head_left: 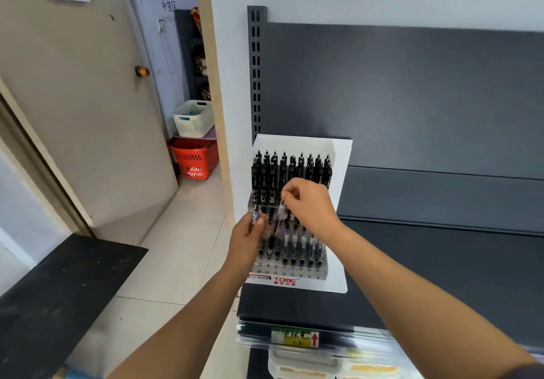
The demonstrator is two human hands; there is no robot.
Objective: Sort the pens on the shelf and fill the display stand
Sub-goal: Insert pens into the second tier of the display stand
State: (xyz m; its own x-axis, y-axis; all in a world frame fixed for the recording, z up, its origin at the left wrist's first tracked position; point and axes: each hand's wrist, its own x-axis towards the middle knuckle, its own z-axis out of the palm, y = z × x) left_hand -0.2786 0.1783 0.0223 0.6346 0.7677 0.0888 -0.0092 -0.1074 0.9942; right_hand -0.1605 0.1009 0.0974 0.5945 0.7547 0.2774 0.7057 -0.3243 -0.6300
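A white and clear display stand [338, 219] marked TOME sits on the dark shelf [441, 275], with several black pens [291, 169] upright in its back row and more in the front rows. My left hand [247, 240] grips a bunch of pens [255, 215] at the stand's left edge. My right hand [312, 205] hovers over the stand's middle, pinching one blurred pen [281, 214] that points down toward the front rows.
A grey slotted upright [255, 69] and back panel rise behind the stand. A yellow price label [294, 337] is on the shelf's front edge. To the left are an open door [88, 113], a white basket [194, 118] and a red basket [194, 158] on the floor.
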